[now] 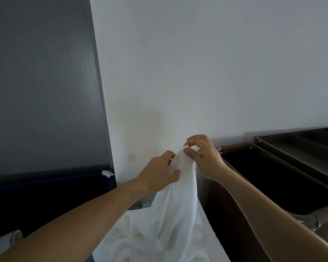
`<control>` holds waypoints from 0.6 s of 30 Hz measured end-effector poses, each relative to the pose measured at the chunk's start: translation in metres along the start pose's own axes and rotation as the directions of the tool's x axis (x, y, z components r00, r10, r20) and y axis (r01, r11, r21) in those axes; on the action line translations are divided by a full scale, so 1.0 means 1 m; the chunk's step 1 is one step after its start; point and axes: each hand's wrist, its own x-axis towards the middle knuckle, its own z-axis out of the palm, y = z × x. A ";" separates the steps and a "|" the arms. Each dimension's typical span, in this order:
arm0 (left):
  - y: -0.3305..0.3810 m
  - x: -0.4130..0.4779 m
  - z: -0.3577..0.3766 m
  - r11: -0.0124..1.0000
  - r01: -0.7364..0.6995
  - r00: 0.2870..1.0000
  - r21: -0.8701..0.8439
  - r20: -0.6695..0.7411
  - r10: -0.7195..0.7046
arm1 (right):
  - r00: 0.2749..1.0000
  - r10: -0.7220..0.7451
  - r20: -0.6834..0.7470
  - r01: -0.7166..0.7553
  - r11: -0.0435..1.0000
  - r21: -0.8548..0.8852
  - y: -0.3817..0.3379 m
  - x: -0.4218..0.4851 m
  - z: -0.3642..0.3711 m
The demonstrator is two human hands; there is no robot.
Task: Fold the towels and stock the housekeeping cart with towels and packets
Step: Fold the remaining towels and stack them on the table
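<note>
A white towel [170, 210] hangs lifted in front of me, bunched at its top and draping down to a white heap at the bottom of the view. My left hand [159, 173] grips the towel just below its top, thumb across the cloth. My right hand [204, 157] pinches the towel's upper corner between thumb and fingers. The housekeeping cart [284, 186] stands to the right, dark brown, with an open dark bag section beside my right forearm.
The cart's upper tray [299, 142] with dividers lies at the far right. A white wall fills the background, with a dark grey panel [42, 82] on the left and a dark navy bin [51, 191] below it. A small greenish packet [147, 203] shows behind the towel.
</note>
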 end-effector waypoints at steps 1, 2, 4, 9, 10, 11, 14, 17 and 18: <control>-0.001 0.000 0.001 1.000 -0.001 1.000 0.019 -0.027 0.002 | 1.000 0.018 -0.003 -0.018 0.999 0.032 -0.004 0.004 -0.003; -0.002 0.001 0.002 1.000 -0.003 0.998 0.016 -0.058 0.004 | 0.999 0.042 0.003 -0.042 0.997 0.062 -0.007 0.008 -0.005; -0.003 0.001 0.002 0.999 -0.001 0.991 -0.036 -0.137 -0.004 | 0.996 0.085 0.023 -0.087 0.991 0.103 -0.008 0.010 -0.005; -0.001 0.003 -0.008 0.992 -0.025 0.983 -0.120 -0.186 0.003 | 0.994 0.102 0.046 -0.109 0.975 0.193 -0.007 -0.002 0.003; 0.000 0.003 -0.011 0.991 -0.038 0.982 -0.128 -0.187 0.013 | 0.993 0.110 0.038 -0.116 0.970 0.215 -0.009 -0.003 0.004; 0.001 0.003 -0.014 0.991 -0.050 0.981 -0.128 -0.194 0.025 | 0.992 0.126 0.033 -0.130 0.964 0.232 -0.012 -0.003 0.006; 0.002 0.002 -0.018 0.990 -0.103 0.975 -0.099 -0.208 0.080 | 0.979 0.198 0.045 -0.203 0.969 0.139 -0.019 -0.001 0.007; 0.001 -0.002 -0.017 0.984 -0.143 0.969 -0.106 -0.216 0.117 | 0.965 0.257 0.057 -0.262 0.957 0.121 -0.019 -0.002 0.007; -0.001 -0.003 -0.017 0.984 -0.140 0.969 -0.108 -0.220 0.114 | 0.965 0.258 0.044 -0.262 0.954 0.147 -0.018 -0.003 0.006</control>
